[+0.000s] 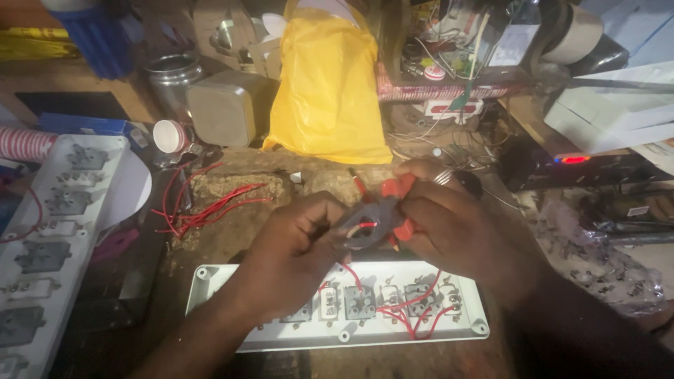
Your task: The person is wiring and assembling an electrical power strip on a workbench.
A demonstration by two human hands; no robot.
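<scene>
Head: both hands (379, 231) w/ pliers (375, 217) over board (337, 337).

The near switch board (337, 335) is smooth white plastic with a slight sheen. The pliers (379, 217) have dull grey metal jaws and glossy red plastic grips. Loose red wires (210, 207) look plastic-coated. The far yellow bag (326, 84) is thin, crinkled, shiny plastic. The bench top (232, 189) looks rough and worn.
</scene>
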